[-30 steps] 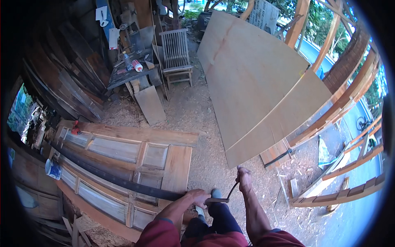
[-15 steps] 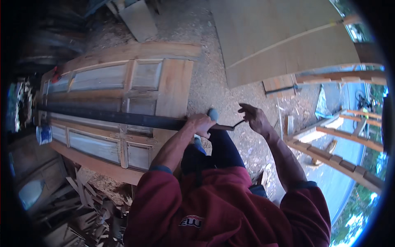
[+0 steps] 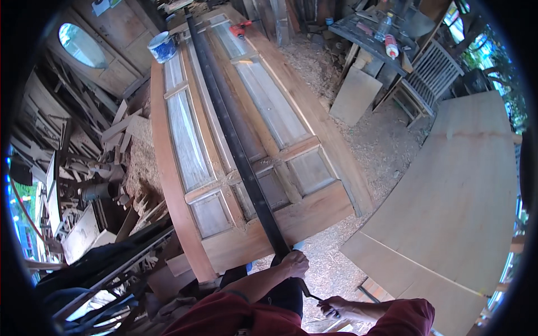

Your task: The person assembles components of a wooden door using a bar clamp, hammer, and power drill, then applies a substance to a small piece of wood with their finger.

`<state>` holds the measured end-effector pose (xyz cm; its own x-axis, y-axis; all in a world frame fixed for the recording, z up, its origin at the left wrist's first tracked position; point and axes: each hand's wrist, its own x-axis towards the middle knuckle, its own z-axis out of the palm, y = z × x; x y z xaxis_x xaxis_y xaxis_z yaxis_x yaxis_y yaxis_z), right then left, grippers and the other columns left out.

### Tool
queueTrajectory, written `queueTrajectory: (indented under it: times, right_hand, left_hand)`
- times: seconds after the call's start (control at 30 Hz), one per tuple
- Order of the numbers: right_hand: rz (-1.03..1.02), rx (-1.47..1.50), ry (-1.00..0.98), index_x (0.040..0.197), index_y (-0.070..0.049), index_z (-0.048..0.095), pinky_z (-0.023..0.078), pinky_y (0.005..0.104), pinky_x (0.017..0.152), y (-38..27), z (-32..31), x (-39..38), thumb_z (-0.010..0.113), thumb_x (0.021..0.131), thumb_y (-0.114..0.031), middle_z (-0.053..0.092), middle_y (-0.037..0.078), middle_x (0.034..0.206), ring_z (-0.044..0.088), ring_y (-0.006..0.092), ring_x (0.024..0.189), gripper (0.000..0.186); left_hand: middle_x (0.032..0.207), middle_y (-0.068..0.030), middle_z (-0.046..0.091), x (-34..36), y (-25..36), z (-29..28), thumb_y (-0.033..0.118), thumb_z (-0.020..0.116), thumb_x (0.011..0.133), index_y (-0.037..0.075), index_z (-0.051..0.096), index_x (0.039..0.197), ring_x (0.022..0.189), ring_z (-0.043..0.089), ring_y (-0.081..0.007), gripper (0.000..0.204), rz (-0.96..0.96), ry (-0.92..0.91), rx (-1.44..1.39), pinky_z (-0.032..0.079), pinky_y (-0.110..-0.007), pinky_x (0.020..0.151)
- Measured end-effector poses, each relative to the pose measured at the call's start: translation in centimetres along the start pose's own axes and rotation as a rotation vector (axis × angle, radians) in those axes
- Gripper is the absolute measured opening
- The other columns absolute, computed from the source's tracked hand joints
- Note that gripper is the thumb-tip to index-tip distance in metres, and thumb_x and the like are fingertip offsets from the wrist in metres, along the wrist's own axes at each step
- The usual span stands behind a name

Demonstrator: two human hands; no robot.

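Note:
A long dark metal bar clamp [image 3: 242, 162] lies lengthwise over a panelled wooden door [image 3: 322, 210]. At its near end my left hand [image 3: 295, 264] is closed around the bar, just past the door's edge. A thin bent crank handle [image 3: 307, 291] sticks out of that end. My right hand [image 3: 334, 308] is wrapped around the crank's outer part, low in the picture. The clamp's far end reaches the door's far edge, where details are too small to make out.
A blue-and-white bucket [image 3: 162, 47] and a red power tool [image 3: 240, 29] sit at the door's far end. Scrap wood [image 3: 120, 131] is piled on the left. A large plywood sheet [image 3: 448, 207] lies on the right, with a cluttered workbench [image 3: 364, 38] and slatted chair [image 3: 428, 78] behind.
My view has swung left, so the door now runs away from me. My right hand's fingers, loosely spread at the crank before, are now closed on it. My left hand stays on the clamp's end.

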<state>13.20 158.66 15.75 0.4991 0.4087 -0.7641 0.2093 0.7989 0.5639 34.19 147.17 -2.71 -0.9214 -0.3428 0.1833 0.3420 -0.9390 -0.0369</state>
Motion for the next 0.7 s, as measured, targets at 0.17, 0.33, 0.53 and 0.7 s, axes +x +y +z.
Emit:
queueTrajectory:
  times: [0.17,0.33,0.53,0.7]
  right_hand:
    - [-0.159,0.104,-0.073,0.093,-0.006,0.050,0.024,0.0249,0.039,1.7,-1.4,0.6,0.047,0.104,-0.012,0.036,-0.003,0.055,0.031,0.0082,0.041,0.013]
    - [-0.253,0.225,-0.182,0.106,0.002,0.053,0.034,0.0244,0.043,2.9,-3.4,1.5,0.050,0.100,-0.009,0.043,-0.001,0.064,0.041,0.0097,0.050,0.013]
    - [-0.457,0.021,0.179,0.118,0.010,0.058,0.039,0.0254,0.047,5.4,-1.3,0.6,0.053,0.096,-0.001,0.050,0.004,0.069,0.050,0.0098,0.058,0.026]
    - [-0.616,0.137,0.320,0.097,-0.001,0.061,0.025,0.0256,0.035,8.8,5.0,2.4,0.050,0.099,-0.007,0.041,-0.003,0.054,0.034,0.0064,0.040,0.013]
  left_hand:
    - [0.054,-0.0034,0.061,0.6,0.9,3.0,0.024,0.065,0.075,0.014,0.061,0.053,0.045,0.057,-0.0232,0.025,0.276,-0.111,-0.946,0.048,-0.041,0.043]
    - [0.078,-0.0010,0.077,3.6,3.9,11.2,0.022,0.062,0.083,0.018,0.079,0.075,0.072,0.073,-0.0178,0.019,1.268,0.038,-3.261,0.055,-0.039,0.059]
    - [0.093,-0.0018,0.078,4.8,4.9,12.7,0.023,0.060,0.088,0.017,0.080,0.088,0.086,0.075,-0.0194,0.021,1.294,0.077,-3.209,0.059,-0.038,0.074]
    - [0.088,-0.0089,0.077,4.3,4.5,11.0,0.022,0.058,0.090,0.015,0.080,0.085,0.084,0.075,-0.0229,0.024,1.311,0.036,-3.326,0.059,-0.038,0.069]
